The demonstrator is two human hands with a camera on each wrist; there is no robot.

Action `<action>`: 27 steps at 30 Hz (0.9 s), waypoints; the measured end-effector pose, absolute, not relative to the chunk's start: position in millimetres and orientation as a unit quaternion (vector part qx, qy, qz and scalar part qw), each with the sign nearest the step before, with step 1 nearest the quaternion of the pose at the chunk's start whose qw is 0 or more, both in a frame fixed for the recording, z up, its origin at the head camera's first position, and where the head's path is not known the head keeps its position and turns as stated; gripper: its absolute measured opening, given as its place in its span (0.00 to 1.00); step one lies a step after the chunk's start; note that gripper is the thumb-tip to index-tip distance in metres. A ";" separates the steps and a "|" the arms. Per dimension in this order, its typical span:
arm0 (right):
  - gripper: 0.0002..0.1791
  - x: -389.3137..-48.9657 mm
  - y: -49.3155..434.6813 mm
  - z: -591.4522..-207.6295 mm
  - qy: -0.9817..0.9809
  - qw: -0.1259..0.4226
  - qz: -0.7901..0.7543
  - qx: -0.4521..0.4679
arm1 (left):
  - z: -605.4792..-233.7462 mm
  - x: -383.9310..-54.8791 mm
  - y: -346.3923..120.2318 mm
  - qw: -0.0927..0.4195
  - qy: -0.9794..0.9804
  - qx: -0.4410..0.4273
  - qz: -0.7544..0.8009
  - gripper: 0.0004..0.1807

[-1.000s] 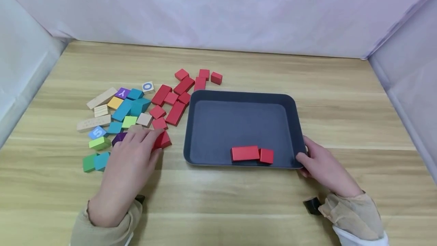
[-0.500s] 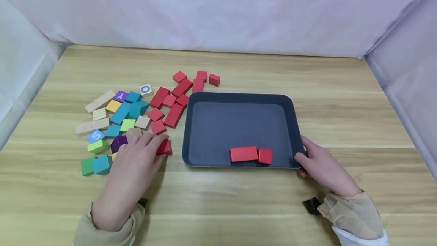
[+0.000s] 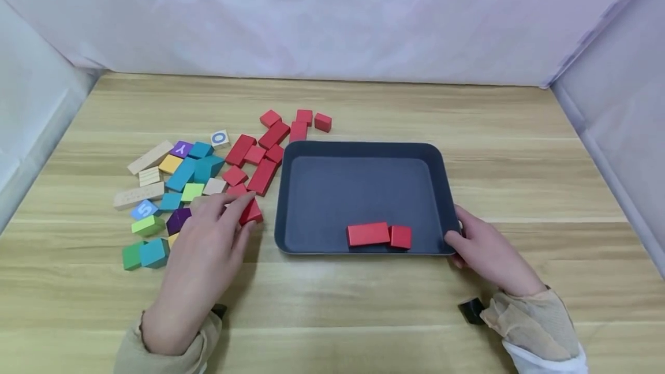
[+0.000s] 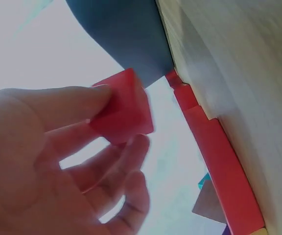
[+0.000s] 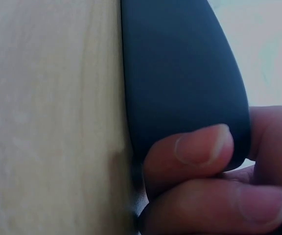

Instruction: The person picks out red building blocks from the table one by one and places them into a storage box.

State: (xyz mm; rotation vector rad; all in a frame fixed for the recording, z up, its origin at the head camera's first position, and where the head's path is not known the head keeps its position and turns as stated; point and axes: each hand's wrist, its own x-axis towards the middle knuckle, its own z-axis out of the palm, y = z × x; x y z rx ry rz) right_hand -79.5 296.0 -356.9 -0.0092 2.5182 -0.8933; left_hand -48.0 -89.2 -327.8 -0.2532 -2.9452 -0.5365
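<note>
While left fingers (image 3: 236, 210) pinch a red block (image 4: 125, 111), the tray's edge (image 3: 277, 204) stands apart.

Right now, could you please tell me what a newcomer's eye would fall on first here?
Most likely the dark blue-grey rectangular tray near the middle of the wood-grained table, two red blocks lying along its near side and the right hand gripping its near right corner. Next, the left hand, pinching a single red block left of the tray, beside a spread of loose red blocks. Farther left, a cluster of multicoloured blocks stands out.
</note>
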 end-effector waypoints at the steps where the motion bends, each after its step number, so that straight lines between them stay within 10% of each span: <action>1: 0.16 -79.8 295.9 -356.8 0.917 0.231 -0.326 -0.003 | -327.0 -47.8 -88.2 0.081 -0.975 -0.090 -0.184 0.28; 27: 0.19 -79.3 295.9 -356.9 0.920 0.229 -0.318 -0.006 | -326.2 -34.5 -17.9 0.022 -0.977 -0.150 -0.153 0.26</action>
